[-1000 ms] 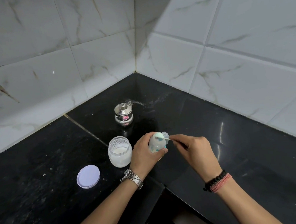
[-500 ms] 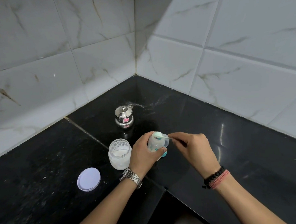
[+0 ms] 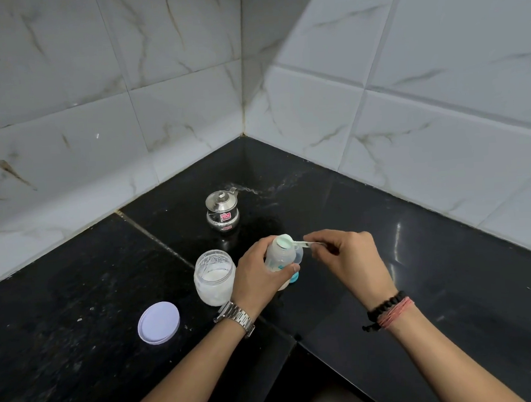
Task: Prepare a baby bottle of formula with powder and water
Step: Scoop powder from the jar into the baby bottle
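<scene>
My left hand (image 3: 257, 271) grips a small translucent baby bottle (image 3: 280, 256) and holds it tilted over the black counter. Its open mouth points up and toward me. My right hand (image 3: 345, 258) pinches the handle of a small plastic scoop (image 3: 304, 245), and the scoop's bowl lies at the bottle's mouth. To the left of the bottle stands an open glass jar (image 3: 214, 277) with white powder inside. The jar's white lid (image 3: 159, 322) lies flat on the counter further left.
A small lidded steel pot (image 3: 223, 210) stands behind the bottle near the tiled corner. A teal bottle part (image 3: 294, 278) lies on the black counter (image 3: 449, 282) under the bottle. The counter's front edge steps inward between my arms.
The bottle and both hands have stayed over the same spot. The scoop has turned at the bottle's mouth. The view has shifted slightly.
</scene>
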